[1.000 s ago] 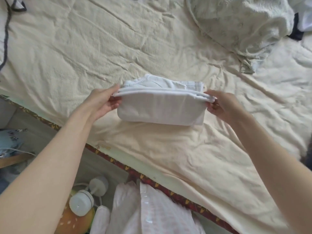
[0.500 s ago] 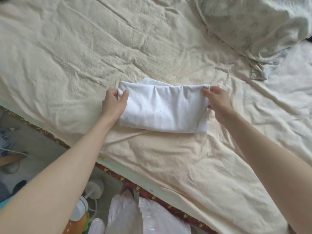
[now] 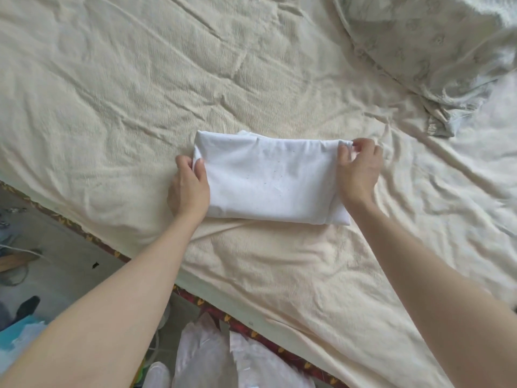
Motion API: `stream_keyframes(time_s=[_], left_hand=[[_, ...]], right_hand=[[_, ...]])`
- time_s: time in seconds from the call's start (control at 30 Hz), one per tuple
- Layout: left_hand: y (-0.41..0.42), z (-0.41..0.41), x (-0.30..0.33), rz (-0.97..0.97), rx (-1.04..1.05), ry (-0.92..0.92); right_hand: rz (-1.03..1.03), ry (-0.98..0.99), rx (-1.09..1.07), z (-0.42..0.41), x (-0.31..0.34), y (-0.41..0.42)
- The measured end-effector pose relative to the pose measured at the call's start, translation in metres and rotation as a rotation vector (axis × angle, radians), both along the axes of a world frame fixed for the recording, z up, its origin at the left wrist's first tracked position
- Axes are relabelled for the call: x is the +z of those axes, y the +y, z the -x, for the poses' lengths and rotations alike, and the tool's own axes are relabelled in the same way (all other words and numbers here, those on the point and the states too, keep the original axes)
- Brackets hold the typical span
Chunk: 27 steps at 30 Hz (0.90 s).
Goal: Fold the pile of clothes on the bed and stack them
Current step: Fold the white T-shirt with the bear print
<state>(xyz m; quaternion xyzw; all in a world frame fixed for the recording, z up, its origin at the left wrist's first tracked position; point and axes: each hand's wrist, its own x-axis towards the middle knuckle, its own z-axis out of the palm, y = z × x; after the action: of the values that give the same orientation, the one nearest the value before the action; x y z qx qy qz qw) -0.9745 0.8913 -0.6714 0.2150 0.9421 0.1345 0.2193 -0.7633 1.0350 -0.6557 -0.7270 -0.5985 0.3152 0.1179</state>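
A folded white garment [image 3: 268,180] lies flat at the middle of the cream bed sheet [image 3: 112,93]; the left hand [image 3: 188,189] pinches its nine o'clock edge; the right hand [image 3: 359,170] grasps its two o'clock corner, seemingly between thumb and fingers; a patterned pillow [image 3: 430,43] sits at two o'clock.

There is just one view, from a camera worn on the person's head. It looks forward and down at the bed [image 3: 117,88], from close above its near edge. Both bare arms reach in from the bottom of the picture, and the left hand [image 3: 188,189] and right hand [image 3: 359,170] sit near the middle. The wide lens seems to bend the edges a little. The floor [image 3: 53,247] shows in the bottom left corner, and a pillow [image 3: 436,49] in the top right.
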Motion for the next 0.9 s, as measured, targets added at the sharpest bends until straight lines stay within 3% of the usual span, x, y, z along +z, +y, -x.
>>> stream_keyframes(time_s=[0.1, 0.17, 0.23, 0.3, 0.47, 0.6, 0.67, 0.77, 0.83, 0.9], left_hand=[[-0.005, -0.007, 0.011, -0.056, -0.003, 0.123], [-0.006, -0.016, 0.015, -0.127, -0.19, 0.256], [0.001, -0.031, 0.013, -0.165, -0.484, 0.325], [0.012, -0.044, 0.005, -0.125, -0.694, 0.275], [0.003, -0.019, -0.033, 0.182, -0.663, 0.175], [-0.008, -0.005, -0.027, 0.178, -0.638, 0.127], [-0.012, -0.003, -0.019, 0.024, -0.527, -0.008], [-0.015, 0.005, -0.003, -0.231, -0.15, -0.224], [-0.013, 0.011, 0.005, -0.21, 0.007, -0.237], [-0.012, 0.015, 0.007, -0.126, 0.04, -0.305]], right_hand=[[-0.333, -0.146, 0.369, 0.002, 0.012, -0.024], [-0.428, -0.185, 0.569, 0.008, 0.008, -0.041], [-0.39, -0.203, 0.717, 0.018, -0.001, -0.053], [-0.26, -0.204, 0.788, 0.023, -0.015, -0.057], [-0.056, -0.359, 0.844, -0.01, -0.041, -0.036], [0.011, -0.388, 0.749, -0.032, -0.04, -0.03], [0.01, -0.242, 0.622, -0.034, -0.034, -0.032], [0.048, 0.101, 0.195, -0.036, -0.022, -0.042], [0.192, 0.259, -0.077, -0.035, -0.018, -0.045], [0.325, 0.302, -0.139, -0.034, -0.018, -0.041]])
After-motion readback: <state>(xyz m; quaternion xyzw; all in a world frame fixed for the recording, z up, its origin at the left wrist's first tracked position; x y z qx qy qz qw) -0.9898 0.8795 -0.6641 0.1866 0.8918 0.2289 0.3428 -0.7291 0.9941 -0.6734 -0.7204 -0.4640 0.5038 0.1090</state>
